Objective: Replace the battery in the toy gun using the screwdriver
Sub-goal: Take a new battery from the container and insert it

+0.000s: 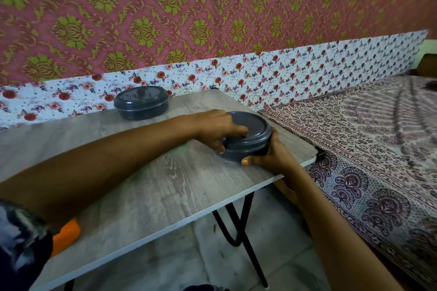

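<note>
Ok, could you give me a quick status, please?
Left hand grips lid of near container, right hand gripping its side. Lid closed. Toy gun, screwdriver not in view.

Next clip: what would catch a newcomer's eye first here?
Both hands are on a dark grey round tin near the right edge of the table: the left hand grips its lid, the right hand holds its base. A second matching tin sits at the back, under loud pink-and-green wallpaper.
</note>
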### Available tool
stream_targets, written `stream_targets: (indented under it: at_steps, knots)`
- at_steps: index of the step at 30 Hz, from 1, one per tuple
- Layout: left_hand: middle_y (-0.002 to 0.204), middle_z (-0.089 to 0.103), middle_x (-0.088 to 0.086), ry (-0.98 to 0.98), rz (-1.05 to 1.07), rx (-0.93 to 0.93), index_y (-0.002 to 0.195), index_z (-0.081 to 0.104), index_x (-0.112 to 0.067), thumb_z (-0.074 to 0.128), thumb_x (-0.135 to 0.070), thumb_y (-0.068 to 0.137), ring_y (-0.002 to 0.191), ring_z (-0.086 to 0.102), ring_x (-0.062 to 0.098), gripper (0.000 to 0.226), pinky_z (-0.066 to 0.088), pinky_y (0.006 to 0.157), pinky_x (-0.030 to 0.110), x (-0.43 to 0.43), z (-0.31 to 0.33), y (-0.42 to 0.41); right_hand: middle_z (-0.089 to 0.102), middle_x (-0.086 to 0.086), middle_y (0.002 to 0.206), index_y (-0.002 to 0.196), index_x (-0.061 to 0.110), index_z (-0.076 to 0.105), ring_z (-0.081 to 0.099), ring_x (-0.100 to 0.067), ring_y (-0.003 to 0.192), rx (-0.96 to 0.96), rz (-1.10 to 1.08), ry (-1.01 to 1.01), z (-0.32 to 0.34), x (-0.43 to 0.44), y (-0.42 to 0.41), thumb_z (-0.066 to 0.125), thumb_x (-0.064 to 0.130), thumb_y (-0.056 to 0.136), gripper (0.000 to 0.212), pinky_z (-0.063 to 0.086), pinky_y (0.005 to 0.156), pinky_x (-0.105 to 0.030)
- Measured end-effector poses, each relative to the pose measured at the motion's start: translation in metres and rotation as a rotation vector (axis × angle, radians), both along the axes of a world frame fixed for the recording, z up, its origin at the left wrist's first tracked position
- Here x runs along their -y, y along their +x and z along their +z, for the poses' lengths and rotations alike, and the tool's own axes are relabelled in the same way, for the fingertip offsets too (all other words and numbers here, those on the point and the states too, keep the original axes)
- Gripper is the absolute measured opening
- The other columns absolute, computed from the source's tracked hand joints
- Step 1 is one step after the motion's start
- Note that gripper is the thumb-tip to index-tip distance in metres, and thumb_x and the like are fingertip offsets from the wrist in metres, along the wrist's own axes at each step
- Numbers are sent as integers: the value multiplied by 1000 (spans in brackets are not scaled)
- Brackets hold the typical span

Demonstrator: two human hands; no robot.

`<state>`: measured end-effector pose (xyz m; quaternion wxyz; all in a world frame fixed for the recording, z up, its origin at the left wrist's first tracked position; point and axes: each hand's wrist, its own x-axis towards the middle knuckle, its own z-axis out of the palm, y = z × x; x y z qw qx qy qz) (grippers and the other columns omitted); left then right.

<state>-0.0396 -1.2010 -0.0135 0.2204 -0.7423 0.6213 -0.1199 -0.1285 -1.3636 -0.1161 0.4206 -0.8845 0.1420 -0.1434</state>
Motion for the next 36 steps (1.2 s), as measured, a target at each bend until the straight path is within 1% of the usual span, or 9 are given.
stream_targets:
  at_steps: [3,6,8,12,15,18,24,29,36]
  knots:
    - [107,62,7,-44,44,-1,137,38,-23,65,-33,82,80,49,19,62,38,71,29,-2,-4,-3,37,-9,147,147,18,-10,39,-28,132,-47,-4,15,0,-4,0,88,39,51,138,35,109,-43]
    - [113,62,6,-85,56,9,140,36,-24,65,-30,82,93,57,22,64,34,70,27,-2,-8,-10,34,-9,149,141,15,-28,37,-27,134,-66,-52,-10,-3,-10,1,87,43,52,148,33,109,-40]
    - [116,61,7,-79,63,47,142,32,-22,65,-29,82,99,58,24,69,33,71,27,0,-12,-13,39,-9,147,142,14,-27,43,-27,130,-40,-116,-78,-6,-15,0,85,46,52,148,37,103,-39]
    - [123,56,16,-45,104,200,145,20,-10,65,-25,84,103,59,31,78,40,69,34,6,-28,-20,41,-9,146,144,14,-21,47,-26,127,-12,-160,-144,-10,-16,2,84,51,50,147,40,100,-38]
    - [133,46,27,-46,149,265,147,9,-2,55,-12,91,108,58,36,73,42,68,37,10,-42,-29,38,-8,148,145,13,-17,44,-25,130,-19,-151,-144,-10,-13,5,84,53,48,147,38,102,-40]
    - [138,37,36,-63,161,276,148,7,0,48,-7,93,112,55,40,69,49,76,40,9,-44,-33,35,-9,149,146,11,-15,41,-26,132,-22,-139,-155,-10,-13,5,84,52,50,144,37,103,-39]
    - [127,52,26,-75,102,321,147,11,0,48,-9,93,101,60,33,65,36,63,34,9,-41,-31,38,-12,147,145,14,-18,42,-28,131,-37,-119,-86,-8,-10,6,86,44,51,144,36,104,-40]
    - [115,60,16,-89,72,337,145,16,-2,55,-21,90,98,62,30,70,37,62,35,7,-32,-25,33,-11,150,145,12,-19,37,-27,134,-41,-105,-49,-6,-12,7,86,43,53,143,34,105,-39]
    - [113,62,14,-116,48,325,145,17,-3,53,-24,90,96,62,30,70,36,63,33,9,-28,-25,28,-11,152,144,14,-23,33,-28,136,-46,-82,-9,-3,-12,4,84,42,57,141,32,108,-41]
